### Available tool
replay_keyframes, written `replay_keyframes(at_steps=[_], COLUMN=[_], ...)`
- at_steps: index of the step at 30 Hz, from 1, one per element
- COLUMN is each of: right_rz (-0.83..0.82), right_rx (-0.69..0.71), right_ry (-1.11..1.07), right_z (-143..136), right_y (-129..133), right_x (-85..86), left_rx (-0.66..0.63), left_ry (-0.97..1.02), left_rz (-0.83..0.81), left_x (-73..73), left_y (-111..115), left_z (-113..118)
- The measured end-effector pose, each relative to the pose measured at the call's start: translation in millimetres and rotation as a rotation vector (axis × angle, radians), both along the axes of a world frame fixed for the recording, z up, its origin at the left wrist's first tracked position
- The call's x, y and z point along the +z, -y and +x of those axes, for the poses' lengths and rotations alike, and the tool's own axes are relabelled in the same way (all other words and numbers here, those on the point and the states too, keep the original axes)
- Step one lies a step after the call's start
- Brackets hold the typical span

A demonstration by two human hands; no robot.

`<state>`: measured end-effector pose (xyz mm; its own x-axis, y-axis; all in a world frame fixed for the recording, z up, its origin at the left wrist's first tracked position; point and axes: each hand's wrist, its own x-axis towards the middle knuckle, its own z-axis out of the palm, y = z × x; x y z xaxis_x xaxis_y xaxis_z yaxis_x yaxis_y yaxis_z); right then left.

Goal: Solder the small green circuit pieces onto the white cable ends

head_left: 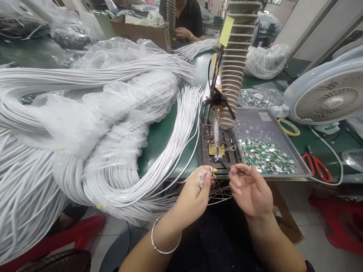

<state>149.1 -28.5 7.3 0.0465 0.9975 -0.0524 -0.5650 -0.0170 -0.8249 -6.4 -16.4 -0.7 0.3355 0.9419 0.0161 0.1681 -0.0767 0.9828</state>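
My left hand is closed in a pinch in front of the soldering stand. Between its fingertips is a small metal connector, partly hidden by the fingers. A knobbly white piece shows on that hand; I cannot tell whether it is a ring. My right hand, palm up with fingers curled, has a thin dark rod-like tool at its fingertips, pointing to the solder-covered tip. A soldering iron is fixed upright, tip down, over a dark metal stand with a yellow pad.
Bundles of white cables cover the left side, some in plastic bags. A grey tray holds many small connectors. Beside it are red-handled pliers, yellow tape and a fan. A ridged hose hangs above. A co-worker sits opposite.
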Motion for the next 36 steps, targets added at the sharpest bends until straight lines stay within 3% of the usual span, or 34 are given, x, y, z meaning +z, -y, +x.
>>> replay_keyframes(at_steps=[4,7,10,13,15,17,21,26,31,36], right_rz=[0.049,0.127,0.239,0.371,0.449,0.427,0.338,0.255,0.265,0.358], right_rx=[-0.088,-0.216,-0.41,-0.601,-0.628,-0.57,-0.283,-0.081,-0.104,-0.301], right_ry=[0.121,0.355,0.692,1.099,1.327,1.535,1.765,1.854,1.848,1.694], right_z=[2.7,5.5,15.2,32.2,45.6,58.3,76.2,83.1,79.8,66.8], right_y=[8.6,15.1,15.4,6.4,-3.0,-13.0,-30.1,-42.6,-42.9,-33.5], right_x=[-0.8,-3.9,-4.5,-0.1,4.4,8.2,9.8,4.6,5.6,11.8], left_rx=[0.042,0.067,0.041,-0.055,-0.127,-0.166,-0.103,-0.017,0.044,0.084], left_ry=[-0.179,-0.199,-0.093,0.134,0.322,0.507,0.815,0.94,0.92,0.857], left_rz=[0.126,0.091,-0.042,-0.216,-0.351,-0.451,-0.538,-0.624,-0.581,-0.529], left_x=[0.4,1.5,0.1,-6.8,-13.7,-19.6,-22.7,-18.8,-17.3,-14.8], left_y=[5.9,7.8,5.0,-0.3,-3.5,-5.7,-7.6,-7.2,-6.8,-6.8], left_z=[-3.7,-4.8,-4.5,-3.7,-2.7,-0.8,4.9,10.2,13.1,16.5])
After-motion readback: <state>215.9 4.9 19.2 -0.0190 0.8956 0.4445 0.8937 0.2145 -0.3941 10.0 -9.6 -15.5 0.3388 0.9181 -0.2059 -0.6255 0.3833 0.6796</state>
